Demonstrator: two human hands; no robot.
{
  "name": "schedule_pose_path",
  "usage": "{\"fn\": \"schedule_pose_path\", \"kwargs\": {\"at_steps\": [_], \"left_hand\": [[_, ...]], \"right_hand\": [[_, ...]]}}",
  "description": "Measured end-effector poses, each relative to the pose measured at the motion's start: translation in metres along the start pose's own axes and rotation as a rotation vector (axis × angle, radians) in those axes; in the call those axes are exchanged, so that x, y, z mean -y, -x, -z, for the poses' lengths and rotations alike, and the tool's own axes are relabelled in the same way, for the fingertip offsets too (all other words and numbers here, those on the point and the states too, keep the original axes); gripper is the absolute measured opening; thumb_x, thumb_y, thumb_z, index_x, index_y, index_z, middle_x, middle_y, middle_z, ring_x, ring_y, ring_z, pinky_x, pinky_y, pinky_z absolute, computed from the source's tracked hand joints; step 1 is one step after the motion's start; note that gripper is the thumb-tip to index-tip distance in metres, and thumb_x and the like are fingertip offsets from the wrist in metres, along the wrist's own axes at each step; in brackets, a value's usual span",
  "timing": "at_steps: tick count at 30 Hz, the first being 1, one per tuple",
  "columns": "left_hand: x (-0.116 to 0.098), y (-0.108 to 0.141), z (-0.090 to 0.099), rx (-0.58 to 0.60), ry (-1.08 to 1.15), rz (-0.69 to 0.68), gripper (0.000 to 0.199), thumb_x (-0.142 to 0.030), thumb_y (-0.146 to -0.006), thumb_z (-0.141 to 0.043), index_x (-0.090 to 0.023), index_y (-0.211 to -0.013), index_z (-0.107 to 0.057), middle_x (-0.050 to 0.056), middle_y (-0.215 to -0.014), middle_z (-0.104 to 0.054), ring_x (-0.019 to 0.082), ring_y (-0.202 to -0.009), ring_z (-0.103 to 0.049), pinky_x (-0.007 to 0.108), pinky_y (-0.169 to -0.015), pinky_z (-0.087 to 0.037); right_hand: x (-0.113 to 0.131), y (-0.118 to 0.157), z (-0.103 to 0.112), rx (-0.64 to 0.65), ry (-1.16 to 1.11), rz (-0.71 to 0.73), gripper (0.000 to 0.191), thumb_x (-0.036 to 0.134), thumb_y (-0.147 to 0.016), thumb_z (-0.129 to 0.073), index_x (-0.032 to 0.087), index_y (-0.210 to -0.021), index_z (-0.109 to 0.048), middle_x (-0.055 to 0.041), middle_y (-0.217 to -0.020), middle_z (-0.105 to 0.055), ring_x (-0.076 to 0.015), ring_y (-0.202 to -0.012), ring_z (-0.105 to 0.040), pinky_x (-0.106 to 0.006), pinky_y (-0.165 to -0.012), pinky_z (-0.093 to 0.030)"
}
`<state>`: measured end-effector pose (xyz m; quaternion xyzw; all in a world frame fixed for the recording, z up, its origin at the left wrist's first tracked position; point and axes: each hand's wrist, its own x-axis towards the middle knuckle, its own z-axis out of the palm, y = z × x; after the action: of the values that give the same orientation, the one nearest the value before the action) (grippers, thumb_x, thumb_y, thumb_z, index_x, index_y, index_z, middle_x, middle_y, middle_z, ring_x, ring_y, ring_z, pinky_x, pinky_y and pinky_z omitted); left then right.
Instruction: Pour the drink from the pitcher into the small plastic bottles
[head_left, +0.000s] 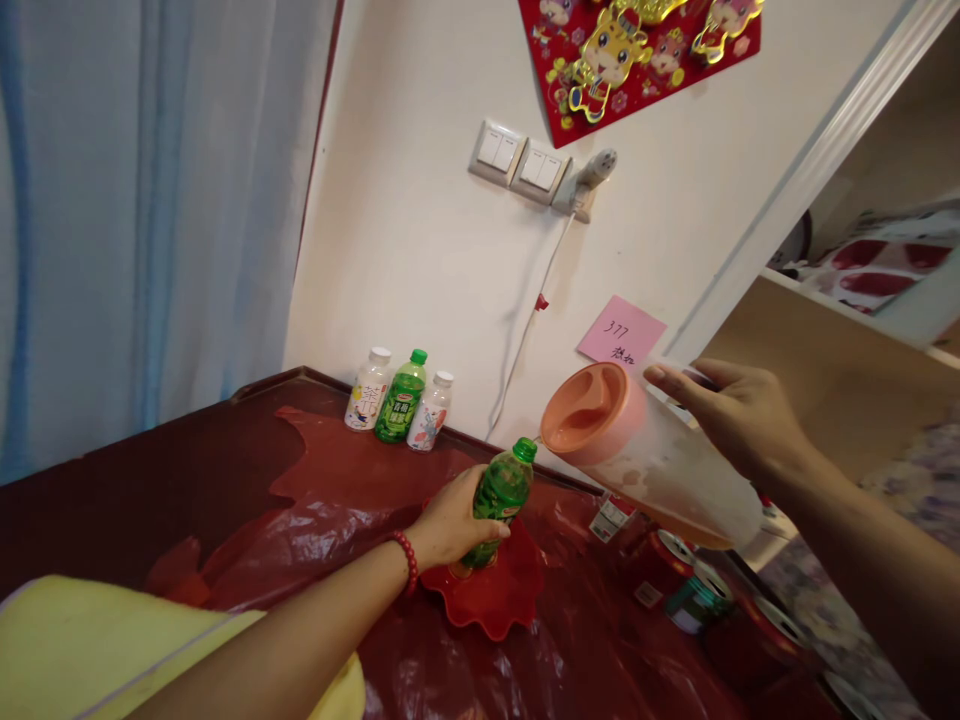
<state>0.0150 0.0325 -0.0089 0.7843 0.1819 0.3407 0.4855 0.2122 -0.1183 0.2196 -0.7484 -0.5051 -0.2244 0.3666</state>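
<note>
My left hand (454, 520), with a red bead bracelet at the wrist, is wrapped round a green plastic bottle (504, 488). That bottle stands uncapped over a red scalloped dish (487, 610). My right hand (739, 410) grips the handle of a translucent pitcher (667, 480) with an orange lid (585, 405). The pitcher is tipped to the left, its lid end close to the bottle's mouth. Whether any liquid is flowing between them I cannot make out.
Along the wall stand a white bottle (367, 392), a capped green bottle (401, 400) and another white bottle (431, 412). Several cans, one a red can (656, 568), line the right edge. A yellow cloth (127, 645) lies at front left. A white cord (521, 350) hangs down the wall.
</note>
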Motion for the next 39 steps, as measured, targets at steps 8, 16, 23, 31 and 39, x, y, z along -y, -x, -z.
{"fn": "schedule_pose_path", "kwargs": {"at_steps": [8,16,23,31,39], "left_hand": [[-0.0018,0.0,-0.0001,0.005,-0.002,0.012,0.063,-0.02,-0.064,-0.08,-0.018,-0.122,-0.056,0.01,-0.122,-0.065,0.029,-0.112,-0.06,0.04,-0.098,-0.046],[-0.0005,0.0,-0.0008,0.003,0.003,0.007,0.062,-0.02,-0.064,-0.079,-0.018,-0.122,-0.056,0.01,-0.121,-0.065,0.029,-0.112,-0.06,0.04,-0.098,-0.046],[0.001,-0.0007,-0.0012,-0.004,0.005,-0.003,0.063,-0.02,-0.064,-0.08,-0.019,-0.122,-0.056,0.009,-0.122,-0.065,0.028,-0.112,-0.06,0.039,-0.098,-0.046],[0.0021,-0.0012,-0.0009,0.005,0.007,-0.004,0.062,-0.021,-0.065,-0.08,-0.019,-0.122,-0.056,0.01,-0.122,-0.065,0.028,-0.113,-0.059,0.039,-0.098,-0.046],[-0.0015,-0.0001,-0.0003,0.001,0.0,0.009,0.062,-0.02,-0.064,-0.08,-0.018,-0.121,-0.056,0.01,-0.121,-0.065,0.028,-0.112,-0.06,0.039,-0.097,-0.046]], "right_hand": [[-0.0003,-0.0013,0.0011,0.008,0.011,-0.043,0.065,0.081,-0.069,-0.063,0.019,-0.056,-0.048,0.0054,-0.053,-0.027,-0.0102,-0.05,-0.028,-0.026,-0.044,-0.02],[0.0013,-0.0012,-0.0003,0.013,0.009,-0.042,0.064,0.081,-0.07,-0.062,0.02,-0.057,-0.05,0.0052,-0.053,-0.029,-0.0105,-0.051,-0.029,-0.025,-0.044,-0.02],[0.0001,-0.0011,0.0002,0.013,-0.003,-0.042,0.065,0.08,-0.07,-0.063,0.02,-0.055,-0.045,0.0054,-0.053,-0.027,-0.0096,-0.05,-0.027,-0.025,-0.043,-0.019],[0.0007,-0.0004,0.0,0.012,-0.004,-0.031,0.064,0.079,-0.071,-0.063,0.019,-0.056,-0.047,0.0053,-0.053,-0.027,-0.0095,-0.05,-0.028,-0.025,-0.044,-0.019],[0.0015,0.0002,-0.0008,0.014,-0.008,-0.054,0.064,0.08,-0.071,-0.063,0.019,-0.057,-0.049,0.0057,-0.053,-0.028,-0.0094,-0.049,-0.027,-0.025,-0.043,-0.019]]}}
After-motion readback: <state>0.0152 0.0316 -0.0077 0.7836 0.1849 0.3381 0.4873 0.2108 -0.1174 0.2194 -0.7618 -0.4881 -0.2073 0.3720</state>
